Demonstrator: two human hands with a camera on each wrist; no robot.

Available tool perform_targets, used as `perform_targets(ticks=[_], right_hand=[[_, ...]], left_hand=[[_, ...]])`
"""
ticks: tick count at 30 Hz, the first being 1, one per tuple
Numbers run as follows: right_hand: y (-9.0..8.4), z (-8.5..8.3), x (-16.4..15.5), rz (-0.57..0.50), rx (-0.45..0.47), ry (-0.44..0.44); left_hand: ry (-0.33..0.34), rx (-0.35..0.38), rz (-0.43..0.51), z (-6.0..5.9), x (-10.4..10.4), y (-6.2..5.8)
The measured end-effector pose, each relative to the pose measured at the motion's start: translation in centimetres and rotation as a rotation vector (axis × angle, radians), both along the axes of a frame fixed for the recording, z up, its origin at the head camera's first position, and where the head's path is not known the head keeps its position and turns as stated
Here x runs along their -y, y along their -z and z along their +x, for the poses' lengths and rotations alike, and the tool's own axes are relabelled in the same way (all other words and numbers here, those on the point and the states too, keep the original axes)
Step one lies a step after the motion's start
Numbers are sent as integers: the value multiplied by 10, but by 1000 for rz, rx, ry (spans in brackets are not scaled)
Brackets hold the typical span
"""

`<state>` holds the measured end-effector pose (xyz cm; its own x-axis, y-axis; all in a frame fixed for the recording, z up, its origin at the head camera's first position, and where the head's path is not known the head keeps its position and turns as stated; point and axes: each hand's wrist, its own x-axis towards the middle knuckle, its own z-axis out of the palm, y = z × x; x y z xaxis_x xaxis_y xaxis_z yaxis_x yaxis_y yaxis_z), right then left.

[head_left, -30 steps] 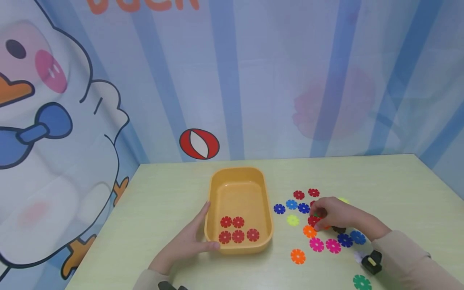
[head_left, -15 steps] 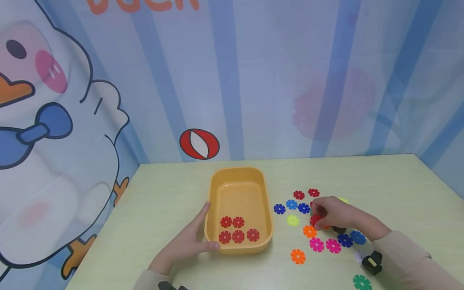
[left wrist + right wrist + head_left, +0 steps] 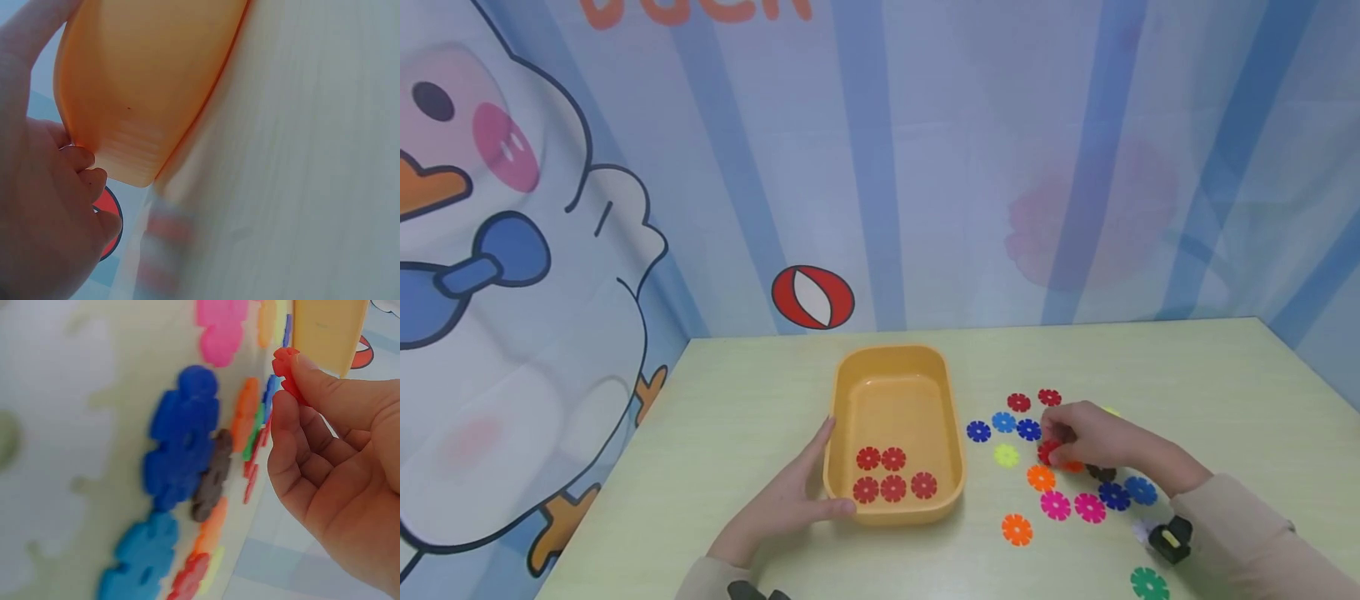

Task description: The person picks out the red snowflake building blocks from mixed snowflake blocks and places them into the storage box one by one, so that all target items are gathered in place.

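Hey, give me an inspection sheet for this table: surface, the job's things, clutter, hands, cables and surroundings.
Surface: pale green table, flat.
Job's things: orange tub holding five red flower discs; one red disc pinched in the right hand; two more red discs lie on the table beyond it.
Clutter: loose discs in blue, pink, orange, yellow and green scattered right of the tub.
Hands: left hand rests against the tub's near left corner, fingers straight; right hand pinches the red disc just above the table.
Cables: nothing seen.
Surroundings: cartoon duck backdrop with blue stripes.
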<state>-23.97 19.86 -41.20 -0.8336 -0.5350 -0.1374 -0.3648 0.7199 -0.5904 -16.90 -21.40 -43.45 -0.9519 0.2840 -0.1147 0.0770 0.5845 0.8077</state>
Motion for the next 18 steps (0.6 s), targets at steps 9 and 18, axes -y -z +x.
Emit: perform_targets(ticks=[9, 18], right_hand=[[-23, -3, 17, -22, -33, -61], [-51, -9, 47, -100, -51, -188]], left_hand=[[-25, 13, -8, 0, -1, -1], [-31, 26, -3, 1, -2, -2]])
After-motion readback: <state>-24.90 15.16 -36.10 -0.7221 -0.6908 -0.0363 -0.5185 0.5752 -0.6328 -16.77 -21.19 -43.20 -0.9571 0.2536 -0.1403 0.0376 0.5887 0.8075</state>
